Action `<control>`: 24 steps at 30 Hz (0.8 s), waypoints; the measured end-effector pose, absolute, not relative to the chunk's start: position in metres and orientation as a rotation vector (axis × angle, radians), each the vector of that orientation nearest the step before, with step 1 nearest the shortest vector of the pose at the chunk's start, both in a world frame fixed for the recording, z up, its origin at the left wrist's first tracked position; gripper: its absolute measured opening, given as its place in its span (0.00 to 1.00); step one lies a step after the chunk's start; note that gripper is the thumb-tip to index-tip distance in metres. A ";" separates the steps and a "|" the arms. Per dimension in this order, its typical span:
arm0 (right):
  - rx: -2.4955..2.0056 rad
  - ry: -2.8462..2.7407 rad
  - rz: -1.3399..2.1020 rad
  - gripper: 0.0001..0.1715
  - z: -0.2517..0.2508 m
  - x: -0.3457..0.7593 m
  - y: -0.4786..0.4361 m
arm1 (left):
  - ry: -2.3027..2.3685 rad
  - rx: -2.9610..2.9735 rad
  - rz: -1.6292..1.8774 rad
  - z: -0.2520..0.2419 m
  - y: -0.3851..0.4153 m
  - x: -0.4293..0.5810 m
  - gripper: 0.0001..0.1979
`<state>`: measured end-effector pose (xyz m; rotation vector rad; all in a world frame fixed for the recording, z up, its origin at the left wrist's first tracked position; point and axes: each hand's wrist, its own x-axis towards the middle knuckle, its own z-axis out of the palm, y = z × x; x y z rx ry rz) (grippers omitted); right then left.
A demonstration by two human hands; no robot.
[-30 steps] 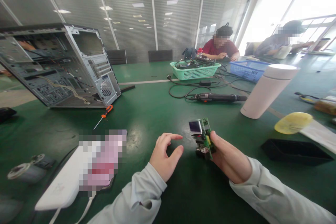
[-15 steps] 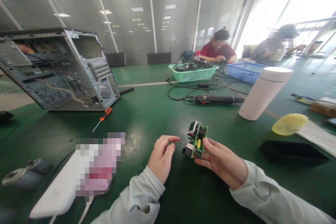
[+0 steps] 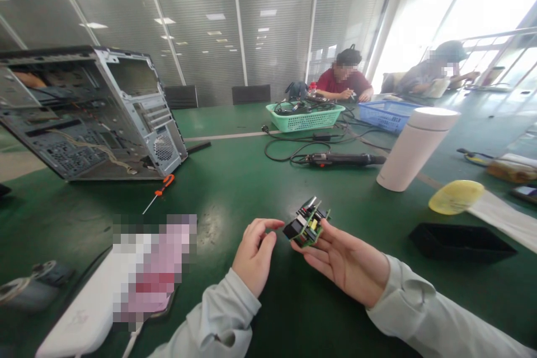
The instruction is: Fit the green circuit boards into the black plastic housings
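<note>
My right hand (image 3: pixel 346 260) lies palm up just above the green table (image 3: pixel 235 179) and holds a small green circuit board (image 3: pixel 307 224) on its fingertips; the board carries black blocks and a yellow part and lies tilted, parts facing up. My left hand (image 3: pixel 251 251) rests on the table just left of the board, fingers curled loosely, thumb and forefinger apart, nothing in it. Both sleeves are pale grey.
An open computer case (image 3: pixel 92 114) lies at the left with an orange-handled screwdriver (image 3: pixel 158 192) before it. A white cylinder (image 3: pixel 413 148), an electric screwdriver (image 3: pixel 342 159), green basket (image 3: pixel 305 117), blue basket (image 3: pixel 388 114), black tray (image 3: pixel 461 243), yellow disc (image 3: pixel 455 197). Two people sit across.
My right hand has turned palm up and tipped the circuit board from upright to nearly flat. My left hand has closed its fingers a little and stayed beside the board.
</note>
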<state>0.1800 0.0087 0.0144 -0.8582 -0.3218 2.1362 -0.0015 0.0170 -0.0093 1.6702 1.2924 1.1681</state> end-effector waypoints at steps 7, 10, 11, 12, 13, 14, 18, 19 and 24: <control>-0.748 -0.478 2.067 0.27 0.007 0.183 0.007 | 1.293 1.671 1.179 -0.008 0.017 -0.001 0.12; -0.806 -0.506 2.003 0.33 0.010 0.181 0.005 | 1.285 1.678 1.166 -0.010 0.017 0.000 0.11; -0.828 -0.510 1.980 0.35 0.011 0.179 0.005 | 1.281 1.681 1.162 -0.010 0.016 0.001 0.11; -0.849 -0.516 1.954 0.37 0.012 0.178 0.004 | 1.279 1.684 1.157 -0.010 0.016 0.001 0.10; -0.871 -0.527 1.929 0.38 0.013 0.176 0.004 | 1.279 1.687 1.152 -0.010 0.016 0.001 0.10; -0.889 -0.549 1.907 0.38 0.013 0.175 0.004 | 1.280 1.690 1.147 -0.011 0.016 0.001 0.10; -1.021 -0.870 1.716 0.41 0.013 0.179 0.007 | 1.301 1.671 1.141 -0.010 0.015 0.000 0.12; -1.074 -1.039 1.585 0.40 0.013 0.183 0.008 | 1.313 1.658 1.145 -0.010 0.015 0.000 0.12; -1.214 -1.930 0.389 0.22 0.021 0.208 0.013 | 1.402 1.585 1.202 -0.011 0.017 -0.002 0.14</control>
